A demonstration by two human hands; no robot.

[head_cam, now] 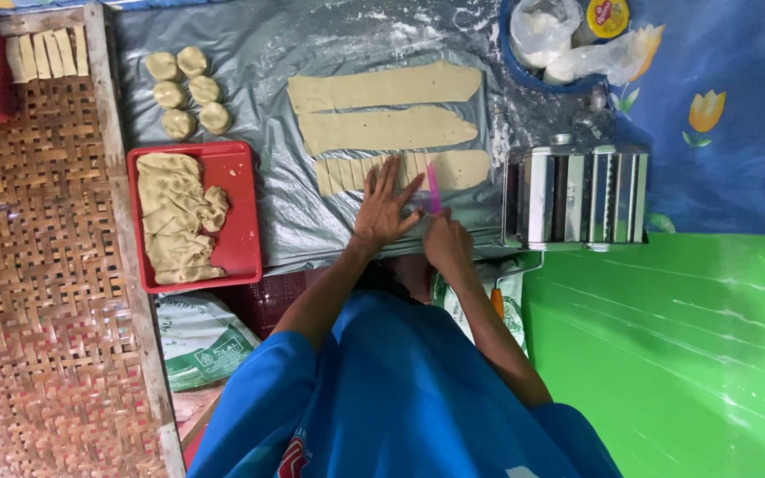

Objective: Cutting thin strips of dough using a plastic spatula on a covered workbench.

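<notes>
The left hand (382, 208) is lying flat with fingers spread wide on the near dough strip (458, 168) in the middle of the grey sheet (267, 62). The right hand (446, 241) is pinching a pink cutter (433, 190). The dough looks soft, thin and floppy, so it is best lifted gently by its ends.

Bare plastic sheet (263, 190) between red tray (243, 212) and dough strips (382, 128); pasta roller (575, 196) blocks the other side.

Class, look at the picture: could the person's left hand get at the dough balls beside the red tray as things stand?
Probably yes. The left hand lies flat on the cut dough strip, and only bare plastic sheet lies between it and the dough balls above the red tray.
</notes>
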